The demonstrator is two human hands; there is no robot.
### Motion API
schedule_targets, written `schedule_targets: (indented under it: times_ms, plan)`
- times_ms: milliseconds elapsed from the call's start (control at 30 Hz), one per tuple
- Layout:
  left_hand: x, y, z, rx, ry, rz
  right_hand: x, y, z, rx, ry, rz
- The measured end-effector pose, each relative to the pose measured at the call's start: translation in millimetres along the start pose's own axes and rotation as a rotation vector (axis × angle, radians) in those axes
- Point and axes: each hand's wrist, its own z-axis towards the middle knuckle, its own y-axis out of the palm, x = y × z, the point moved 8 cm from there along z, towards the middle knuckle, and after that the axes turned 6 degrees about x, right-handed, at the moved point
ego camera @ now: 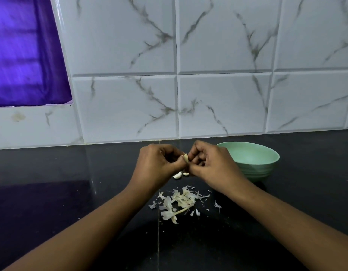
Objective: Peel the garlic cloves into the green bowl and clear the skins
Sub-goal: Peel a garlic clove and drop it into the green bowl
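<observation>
Left hand (159, 161) and right hand (210, 163), centre of frame, raised above the counter (52, 192): both pinch one garlic clove (186, 157) between curled fingertips, one hand to each side of it. Step in hand, as judged: stripping the skin from this clove. Handling advised: left hand to hold the clove firm without crushing it; right thumbnail to lift the skin at the tip and draw it off in long strips, working over the heap already on the counter so flakes do not scatter wider; the bare clove then to go right, into the bowl. Two further cloves (177, 175), just below the hands, lie side by side on the counter; whether peeled cannot be told. Skins (181, 200): loose pale heap with a stalk, lower centre, between the forearms, stray flakes around it. Green bowl (257, 171): right of centre, just behind the right hand, upright; the visible interior shows no cloves, its near-left part hidden by the hand. Counter: dark, glossy. Tiled wall (224, 104): white, marbled, upper frame. Purple panel (22, 55): upper left.
</observation>
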Motion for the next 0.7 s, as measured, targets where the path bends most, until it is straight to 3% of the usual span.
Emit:
schedule_targets:
  times_ms: [133,333,700]
  plan:
    - [-4.3,-0.2,-0.4,0.037,-0.047,-0.019,1.4,2.0,-0.7,-0.006,0.026,0.026]
    - [-14.0,8.0,2.3,-0.134,-0.183,-0.261,9.0,-1.9,3.0,0.013,0.055,0.101]
    - [-13.2,5.6,2.0,-0.102,-0.133,-0.179,3.9,1.0,0.2,-0.013,0.045,0.047]
